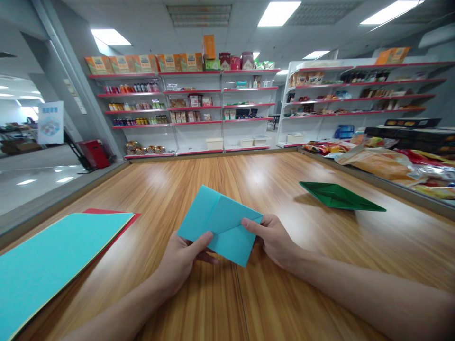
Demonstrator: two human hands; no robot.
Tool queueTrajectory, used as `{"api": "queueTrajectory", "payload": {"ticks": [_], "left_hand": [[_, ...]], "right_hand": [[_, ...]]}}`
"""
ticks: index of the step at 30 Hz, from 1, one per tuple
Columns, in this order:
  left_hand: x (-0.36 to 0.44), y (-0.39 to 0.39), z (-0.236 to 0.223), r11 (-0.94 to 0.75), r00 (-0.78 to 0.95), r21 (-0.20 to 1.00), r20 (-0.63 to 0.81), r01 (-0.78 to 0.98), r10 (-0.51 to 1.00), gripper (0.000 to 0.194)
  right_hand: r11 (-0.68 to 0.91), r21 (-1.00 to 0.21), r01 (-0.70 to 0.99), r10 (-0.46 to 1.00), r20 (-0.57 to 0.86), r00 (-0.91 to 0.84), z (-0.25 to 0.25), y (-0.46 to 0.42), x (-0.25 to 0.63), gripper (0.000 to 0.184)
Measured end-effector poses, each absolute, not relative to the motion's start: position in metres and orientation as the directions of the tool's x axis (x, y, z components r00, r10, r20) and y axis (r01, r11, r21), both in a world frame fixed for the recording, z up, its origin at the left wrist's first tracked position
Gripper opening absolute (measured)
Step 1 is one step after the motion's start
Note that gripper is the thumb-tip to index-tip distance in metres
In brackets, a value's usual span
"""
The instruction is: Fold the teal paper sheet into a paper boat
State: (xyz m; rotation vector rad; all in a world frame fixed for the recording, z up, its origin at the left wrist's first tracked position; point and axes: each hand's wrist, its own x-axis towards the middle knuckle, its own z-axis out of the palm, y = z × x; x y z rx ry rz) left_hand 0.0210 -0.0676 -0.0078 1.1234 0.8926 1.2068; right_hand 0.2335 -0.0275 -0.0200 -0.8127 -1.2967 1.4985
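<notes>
A folded turquoise paper [218,222] is held just above the wooden table [284,284], tilted up toward me. My left hand [183,260] pinches its lower left edge, thumb on top. My right hand [273,239] grips its right corner, thumb pressed on the folded flap. Both hands are closed on the paper.
A stack of coloured sheets [53,260], turquoise on top with red beneath, lies at the left. A folded green paper boat [337,196] sits on the table to the right. Snack packets [384,163] line the right edge. Store shelves [192,109] stand behind.
</notes>
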Motion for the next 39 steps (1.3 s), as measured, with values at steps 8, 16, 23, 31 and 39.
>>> {"api": "queueTrajectory", "payload": {"ticks": [8, 16, 23, 31, 39], "left_hand": [[0.019, -0.068, -0.011, 0.081, 0.157, 0.962, -0.041, -0.261, 0.987, 0.038], [0.019, -0.062, -0.004, 0.184, 0.166, 0.957, -0.148, -0.224, 0.975, 0.048], [0.024, -0.074, -0.002, 0.320, 0.517, 0.810, -0.024, -0.491, 0.856, 0.061], [0.022, -0.068, 0.001, 0.299, 0.139, 0.829, -0.264, -0.473, 0.954, 0.020], [0.023, -0.067, 0.000, 0.185, 0.038, 0.911, -0.184, -0.368, 0.982, 0.039]], "right_hand": [[0.008, -0.966, -0.258, 0.939, 0.096, -0.329, -0.019, -0.028, 0.234, 0.041], [0.294, -0.952, -0.086, 0.945, 0.303, -0.125, -0.010, -0.034, 0.235, 0.039], [0.920, -0.207, 0.333, 0.381, 0.669, -0.638, 0.000, -0.044, 0.243, 0.043], [0.925, -0.085, 0.370, 0.336, 0.637, -0.694, -0.002, -0.039, 0.238, 0.031], [0.306, -0.930, 0.204, 0.924, 0.238, -0.300, -0.006, -0.012, 0.249, 0.056]]}}
